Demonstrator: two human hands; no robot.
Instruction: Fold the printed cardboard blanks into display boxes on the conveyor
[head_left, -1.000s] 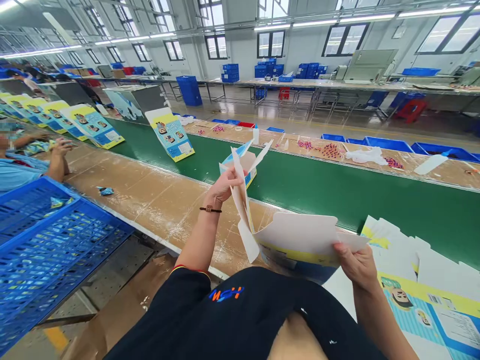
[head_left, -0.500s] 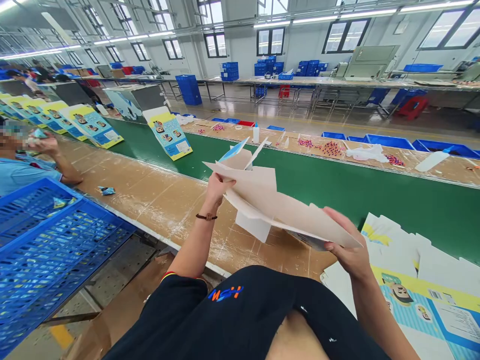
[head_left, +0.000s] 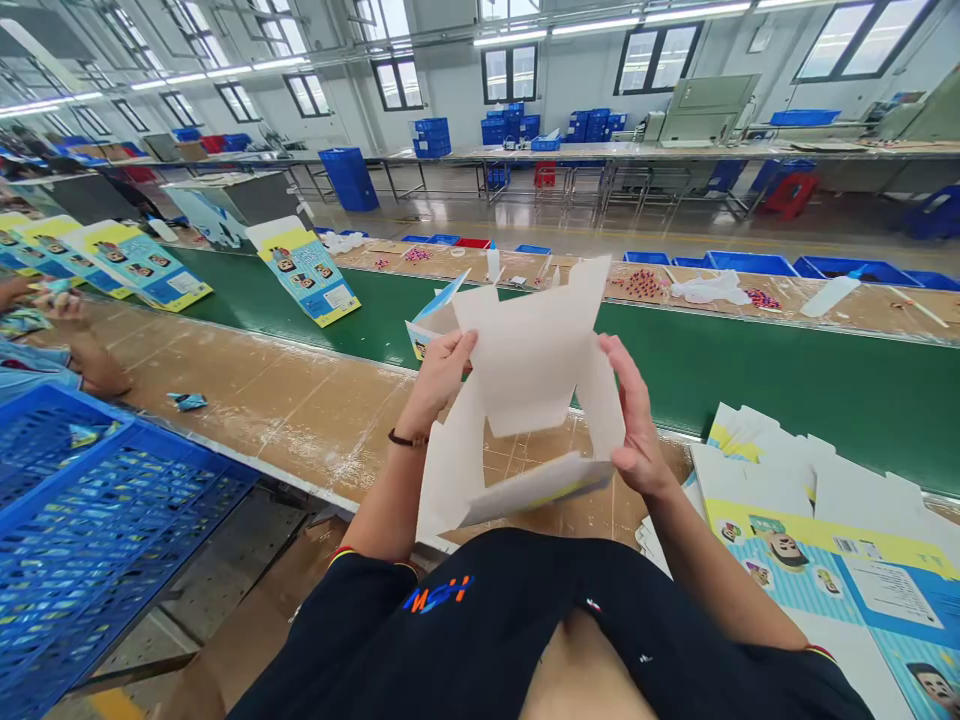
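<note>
A cardboard box (head_left: 534,350) is held up in front of me above the bench, its plain white inside facing me and its flaps spread. Through the opening in its middle the brown bench top shows. My left hand (head_left: 444,378) pinches the box's left side near the top. On the right side my right hand (head_left: 636,420) grips the edge, thumb below and fingers above. Behind the left hand a blue and yellow printed box piece (head_left: 431,325) shows in part; whether it belongs to the same box I cannot tell.
Flat printed box blanks (head_left: 817,530) lie stacked at my right. A green conveyor belt (head_left: 697,365) runs beyond the bench (head_left: 300,420), carrying printed boxes (head_left: 304,270) at left. Blue crates (head_left: 112,520) stand at lower left, near a co-worker's arm (head_left: 94,350).
The folded cardboard has opened out into a box shape and turned its inside toward me. My right hand has moved left and up, closer to my left hand. The view has shifted slightly right.
</note>
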